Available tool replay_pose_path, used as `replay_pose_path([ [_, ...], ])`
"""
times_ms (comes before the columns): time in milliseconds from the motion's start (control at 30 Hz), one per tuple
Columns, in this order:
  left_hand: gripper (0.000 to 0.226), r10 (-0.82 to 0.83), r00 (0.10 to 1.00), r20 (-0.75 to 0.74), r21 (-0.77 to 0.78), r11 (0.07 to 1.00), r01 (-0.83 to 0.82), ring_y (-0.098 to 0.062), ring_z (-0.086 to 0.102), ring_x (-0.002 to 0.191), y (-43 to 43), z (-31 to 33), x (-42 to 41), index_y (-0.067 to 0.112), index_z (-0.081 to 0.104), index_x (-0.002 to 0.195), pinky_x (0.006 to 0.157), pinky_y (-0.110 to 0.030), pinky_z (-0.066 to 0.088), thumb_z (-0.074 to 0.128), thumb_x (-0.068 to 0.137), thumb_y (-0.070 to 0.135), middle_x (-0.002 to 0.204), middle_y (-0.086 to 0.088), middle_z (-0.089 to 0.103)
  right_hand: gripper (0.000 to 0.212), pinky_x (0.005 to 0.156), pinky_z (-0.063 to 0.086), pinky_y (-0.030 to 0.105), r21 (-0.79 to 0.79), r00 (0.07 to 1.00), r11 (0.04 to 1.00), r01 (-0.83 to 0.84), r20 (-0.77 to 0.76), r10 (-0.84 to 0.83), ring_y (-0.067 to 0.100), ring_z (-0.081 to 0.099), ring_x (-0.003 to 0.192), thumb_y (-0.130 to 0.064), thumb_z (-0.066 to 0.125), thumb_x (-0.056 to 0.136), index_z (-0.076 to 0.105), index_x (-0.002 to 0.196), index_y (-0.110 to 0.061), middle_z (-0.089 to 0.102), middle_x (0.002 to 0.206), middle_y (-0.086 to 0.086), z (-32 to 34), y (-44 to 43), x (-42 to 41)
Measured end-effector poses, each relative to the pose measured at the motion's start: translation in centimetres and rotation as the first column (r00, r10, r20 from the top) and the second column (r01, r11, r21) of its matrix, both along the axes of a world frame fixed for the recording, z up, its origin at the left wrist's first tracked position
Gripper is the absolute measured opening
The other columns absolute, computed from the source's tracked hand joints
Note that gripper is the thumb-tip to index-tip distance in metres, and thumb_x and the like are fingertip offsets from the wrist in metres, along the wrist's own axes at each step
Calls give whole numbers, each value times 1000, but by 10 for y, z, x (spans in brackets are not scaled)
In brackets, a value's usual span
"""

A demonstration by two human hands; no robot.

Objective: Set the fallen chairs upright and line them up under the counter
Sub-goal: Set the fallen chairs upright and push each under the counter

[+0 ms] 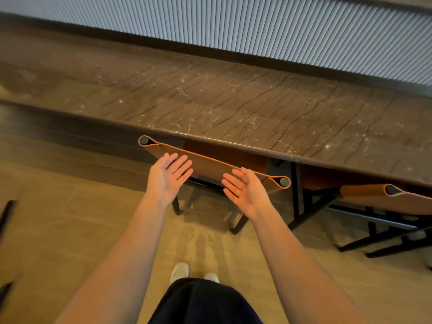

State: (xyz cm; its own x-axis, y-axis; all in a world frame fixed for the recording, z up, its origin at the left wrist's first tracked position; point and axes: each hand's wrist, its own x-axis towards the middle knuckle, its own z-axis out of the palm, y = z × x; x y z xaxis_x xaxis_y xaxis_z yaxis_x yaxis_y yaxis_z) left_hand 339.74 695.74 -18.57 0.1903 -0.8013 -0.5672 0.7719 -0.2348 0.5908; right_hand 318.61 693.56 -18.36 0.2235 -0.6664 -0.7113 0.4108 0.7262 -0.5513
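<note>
Standing upright, seat tucked under the front edge of the desk (233, 101): one chair (210, 166). Just short of its leather back, left hand (168, 181) and right hand (246, 194), fingers (184, 168) straight, gripping nothing. Likely a light, rigid metal frame with soft, yielding leather; best taken at the round end posts.

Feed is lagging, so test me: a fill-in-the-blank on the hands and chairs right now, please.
The left hand and the right hand are both ____, holding nothing.
The chair in front of them stands ____ at the counter.
A second chair stands to its ____.
Missing: open; upright; right.
</note>
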Motion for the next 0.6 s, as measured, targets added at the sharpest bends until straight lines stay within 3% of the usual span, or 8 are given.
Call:
replay_pose_path([
  [267,28,23,990,136,-40,999,-17,-29,61,114,100,22,22,10,55,119,96,-41,48,41,101,26,124,-14,63,28,91,50,36,-115,990,983,-140,-49,136,21,63,109,-31,46,100,64,118,-20,70,115,5,26,59,39],
  [467,42,145,975,169,-114,985,-126,-26,65,109,206,31,69,13,56,121,93,-39,49,36,100,44,120,-9,66,25,91,50,35,-237,957,927,-290,-85,277,19,64,108,-28,46,99,67,112,-21,72,110,4,51,137,89],
  [600,43,249,950,186,-121,966,-230,-25,66,104,304,36,103,10,55,120,88,-37,50,36,100,43,115,-11,66,26,92,50,34,-275,933,892,-359,-75,352,18,66,106,-30,46,99,65,116,-22,72,110,4,60,213,128],
])
